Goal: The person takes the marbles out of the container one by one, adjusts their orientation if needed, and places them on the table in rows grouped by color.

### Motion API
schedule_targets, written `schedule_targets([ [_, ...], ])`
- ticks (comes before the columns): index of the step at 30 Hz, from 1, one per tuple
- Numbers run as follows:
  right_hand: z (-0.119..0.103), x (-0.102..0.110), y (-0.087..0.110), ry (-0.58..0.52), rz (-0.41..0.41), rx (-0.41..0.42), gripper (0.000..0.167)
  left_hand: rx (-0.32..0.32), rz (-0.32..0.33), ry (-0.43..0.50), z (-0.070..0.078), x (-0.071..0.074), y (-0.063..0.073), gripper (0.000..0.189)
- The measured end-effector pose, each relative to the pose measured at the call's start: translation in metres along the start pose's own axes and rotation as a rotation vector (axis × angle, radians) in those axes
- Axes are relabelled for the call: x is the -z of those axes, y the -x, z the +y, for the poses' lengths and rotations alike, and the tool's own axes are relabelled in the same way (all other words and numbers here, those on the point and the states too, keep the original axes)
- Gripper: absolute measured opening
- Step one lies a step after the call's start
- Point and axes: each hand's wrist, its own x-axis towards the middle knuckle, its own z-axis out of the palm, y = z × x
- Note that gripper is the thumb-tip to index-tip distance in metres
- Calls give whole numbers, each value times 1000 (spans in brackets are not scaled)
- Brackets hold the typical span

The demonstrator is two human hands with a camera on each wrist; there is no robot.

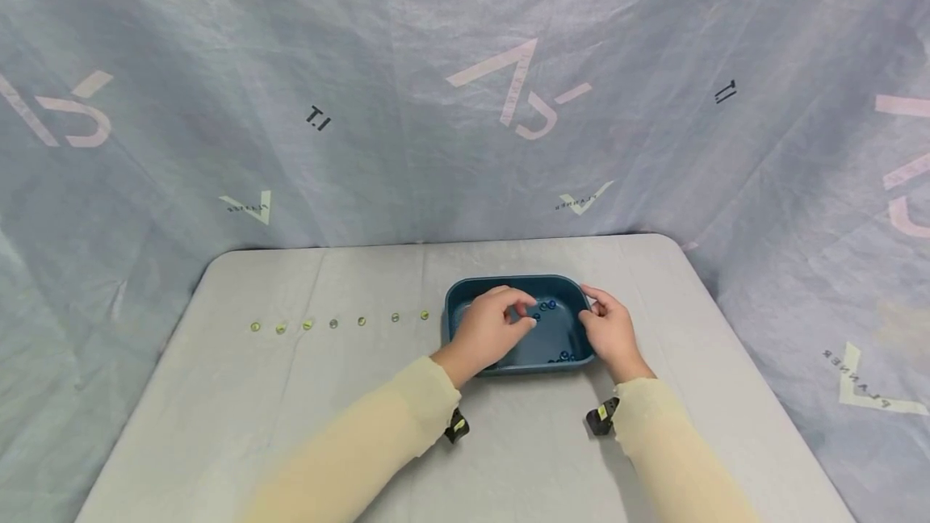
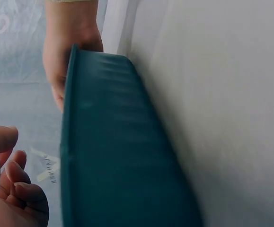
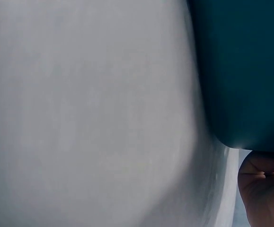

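Note:
A dark teal plastic bin (image 1: 519,370) stands on the table, with several small blue glass marbles (image 1: 551,305) inside, some towards the back and some by the front right corner. Over the bin hovers my left hand (image 1: 488,325), its thumb and forefinger curved and apart; no marble shows between them. The left wrist view has these loosely bent fingers (image 2: 28,194) beside the bin's outer wall (image 2: 108,142). My right hand (image 1: 612,333) holds the bin's right rim, thumb at the edge. In the right wrist view, part of that hand (image 3: 264,194) is cut off.
Several yellow-green and clear marbles (image 1: 362,321) lie spaced in a row on the pale table (image 1: 363,434), left of the bin. A grey printed cloth (image 1: 407,103) hangs behind and at both sides. Both wrists carry small black cameras (image 1: 456,426).

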Motion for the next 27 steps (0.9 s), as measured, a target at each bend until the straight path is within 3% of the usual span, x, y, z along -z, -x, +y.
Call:
schedule_targets([
  [5, 1, 1, -1, 7, 12, -7, 49, 50, -10, -50, 2, -18, -15, 24],
  [15, 1, 2, -2, 10, 11, -5, 50, 132, 32, -149, -4, -49, -44, 25],
  [21, 0, -1, -2, -1, 7, -5, 50, 196, 58, -127, -21, -59, -48, 24],
  [27, 0, -1, -1, 0, 4, 8, 50, 217, 58, -78, -35, -62, -48, 24],
])
